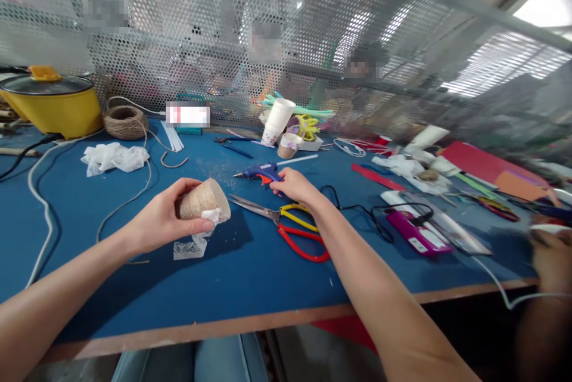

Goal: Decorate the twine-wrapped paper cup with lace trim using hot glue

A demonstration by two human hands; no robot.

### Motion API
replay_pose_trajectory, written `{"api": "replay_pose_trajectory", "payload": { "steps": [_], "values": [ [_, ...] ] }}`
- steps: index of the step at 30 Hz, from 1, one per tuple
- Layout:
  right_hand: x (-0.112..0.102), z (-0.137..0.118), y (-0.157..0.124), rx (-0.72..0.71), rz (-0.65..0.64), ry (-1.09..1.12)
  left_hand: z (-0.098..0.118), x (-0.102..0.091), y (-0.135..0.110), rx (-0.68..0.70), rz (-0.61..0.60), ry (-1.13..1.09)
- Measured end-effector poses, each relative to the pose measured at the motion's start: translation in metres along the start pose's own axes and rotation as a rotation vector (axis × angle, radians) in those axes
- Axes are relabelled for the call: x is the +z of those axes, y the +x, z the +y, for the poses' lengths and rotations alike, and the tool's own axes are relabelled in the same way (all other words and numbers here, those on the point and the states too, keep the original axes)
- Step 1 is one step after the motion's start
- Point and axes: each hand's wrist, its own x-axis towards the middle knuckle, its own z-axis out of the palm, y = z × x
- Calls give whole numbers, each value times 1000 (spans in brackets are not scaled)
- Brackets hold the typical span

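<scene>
Cup point(199, 199), tan, twine-wrapped, tilted

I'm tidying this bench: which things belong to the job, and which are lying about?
Likely for the job:
twine-wrapped cup in the left hand
glue gun in the right hand
white ribbon
twine ball
scissors

Seemingly lying about:
yellow pot
red strip
purple box

The twine-wrapped cup point(201, 200) is in the left hand point(176, 215), left of the scissors point(273, 213) on the table point(179, 304). Behind them is the glue gun point(263, 171), in the right hand point(290, 184). Paper cups point(279, 115) are farther back; a twine roll point(125, 124) sits right of the lidded pot point(67, 112).
</scene>
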Motion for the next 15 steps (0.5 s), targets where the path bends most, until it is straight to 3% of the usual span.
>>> {"api": "replay_pose_trajectory", "payload": {
  "steps": [5,10,15],
  "values": [
    [-16,-10,-27,-159,59,346,7,-4,3,-6,-148,107],
    [-23,-20,-62,-276,-188,588,7,-8,4,5,-301,159],
    [-14,-22,-86,-415,-365,561,1,-12,1,-29,-318,120]
  ]
}}
